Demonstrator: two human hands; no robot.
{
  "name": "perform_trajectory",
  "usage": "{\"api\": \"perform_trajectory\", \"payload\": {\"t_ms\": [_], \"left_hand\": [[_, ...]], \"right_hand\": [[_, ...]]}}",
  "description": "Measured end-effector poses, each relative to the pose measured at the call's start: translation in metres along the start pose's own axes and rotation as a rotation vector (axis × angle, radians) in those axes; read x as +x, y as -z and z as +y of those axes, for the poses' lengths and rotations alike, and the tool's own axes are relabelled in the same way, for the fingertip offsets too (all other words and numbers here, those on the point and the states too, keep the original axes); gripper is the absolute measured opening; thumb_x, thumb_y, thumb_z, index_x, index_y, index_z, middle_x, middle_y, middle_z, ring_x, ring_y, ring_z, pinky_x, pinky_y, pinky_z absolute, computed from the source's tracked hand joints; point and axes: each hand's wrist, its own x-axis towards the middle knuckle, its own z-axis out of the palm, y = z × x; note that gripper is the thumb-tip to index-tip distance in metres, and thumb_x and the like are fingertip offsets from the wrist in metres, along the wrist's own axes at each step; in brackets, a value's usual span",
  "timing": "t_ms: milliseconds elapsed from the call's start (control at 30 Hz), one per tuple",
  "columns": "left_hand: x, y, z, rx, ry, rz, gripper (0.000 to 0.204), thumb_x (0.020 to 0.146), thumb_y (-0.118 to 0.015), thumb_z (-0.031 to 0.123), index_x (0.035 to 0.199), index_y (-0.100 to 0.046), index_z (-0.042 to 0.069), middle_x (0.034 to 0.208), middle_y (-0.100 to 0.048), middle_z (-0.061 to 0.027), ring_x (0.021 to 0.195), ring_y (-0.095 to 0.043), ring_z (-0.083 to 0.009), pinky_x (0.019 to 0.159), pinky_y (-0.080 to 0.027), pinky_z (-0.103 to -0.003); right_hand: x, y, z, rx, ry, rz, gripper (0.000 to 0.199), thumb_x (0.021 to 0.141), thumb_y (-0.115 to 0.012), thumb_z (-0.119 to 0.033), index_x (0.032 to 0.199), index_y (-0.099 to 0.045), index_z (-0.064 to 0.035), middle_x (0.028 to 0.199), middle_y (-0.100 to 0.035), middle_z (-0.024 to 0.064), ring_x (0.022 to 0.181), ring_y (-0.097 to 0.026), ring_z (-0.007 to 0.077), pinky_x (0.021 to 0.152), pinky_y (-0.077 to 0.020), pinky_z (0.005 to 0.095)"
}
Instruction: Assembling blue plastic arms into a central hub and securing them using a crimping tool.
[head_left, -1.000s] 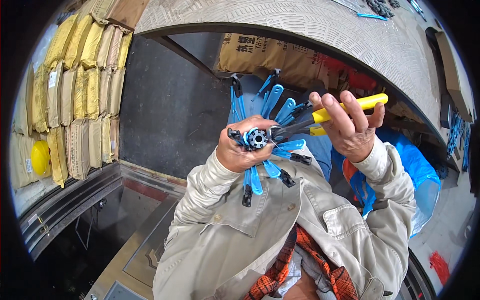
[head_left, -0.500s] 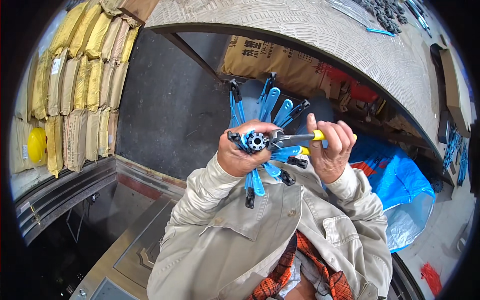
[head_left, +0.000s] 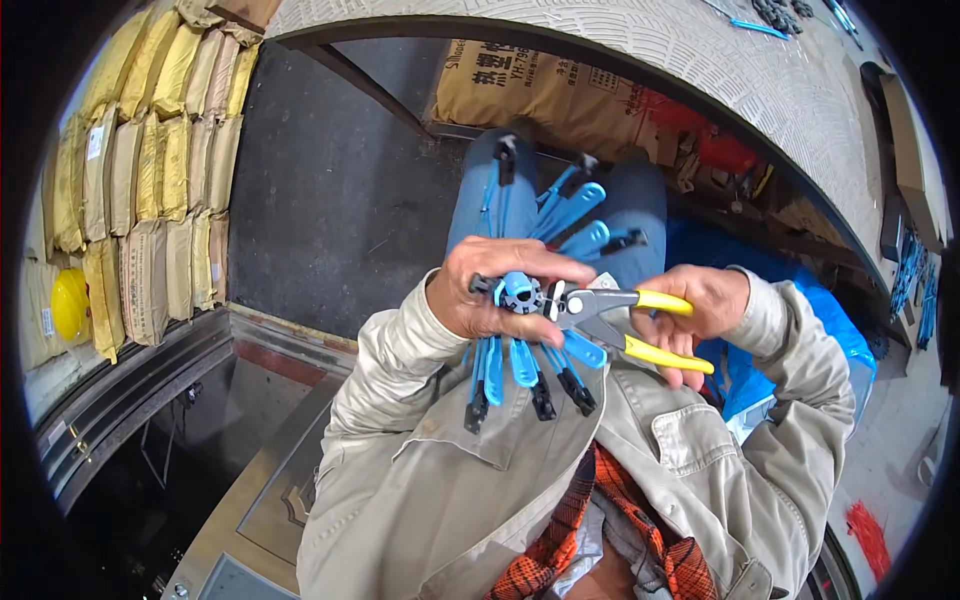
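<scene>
My left hand [head_left: 470,275] is closed around the middle of a blue plastic piece [head_left: 568,212] with a round black hub and several radiating arms. Black clip-like ends tip many of these arms, fanning out above and below the hand. Pliers with yellow grips [head_left: 664,301] lie in my right hand [head_left: 718,298], their handles spread apart. The metal jaws point left at the hub's right side, close to my left fingertips. Whether the jaws touch the hub I cannot tell.
A textured worktable [head_left: 640,50] curves across the top, with a brown sack [head_left: 530,95] under it. Stacked yellow and tan sacks [head_left: 145,180] line the left, beside a yellow helmet [head_left: 70,303]. A blue bag [head_left: 810,290] stands at my right; red strands [head_left: 867,540] lie on the floor.
The pliers' handles have gone from nearly together to spread apart. My right hand has shifted a little right and turned. The blue piece has turned and tilted in my left hand.
</scene>
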Motion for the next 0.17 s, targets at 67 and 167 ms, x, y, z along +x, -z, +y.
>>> {"api": "perform_trajectory", "payload": {"t_ms": [67, 167], "left_hand": [[-0.001, 0.000, -0.003, -0.004, -0.018, -0.012, 0.057, 0.046, -0.085, 0.027, 0.092, -0.065, 0.001, 0.078, -0.065, -0.0112, 0.063, -0.058, -0.0169, 0.060, -0.046, -0.025], [-0.004, 0.001, -0.008, -0.030, -0.053, 0.111, 0.058, 0.050, -0.084, 0.025, 0.100, -0.065, 0.002, 0.081, -0.066, -0.0123, 0.063, -0.059, -0.0188, 0.061, -0.047, -0.026]], "right_hand": [[-0.003, -0.010, -0.003, -0.237, 0.135, 0.153, 0.048, 0.077, -0.064, -0.018, 0.113, -0.038, -0.0028, 0.100, -0.058, 0.0145, 0.069, -0.061, 0.0273, 0.057, -0.0515, 0.0293], [-0.002, -0.034, -0.008, -0.595, 0.354, 0.386, 0.057, 0.079, -0.062, -0.022, 0.123, -0.030, -0.0043, 0.105, -0.059, 0.0165, 0.071, -0.063, 0.0315, 0.059, -0.0549, 0.0326]]}}
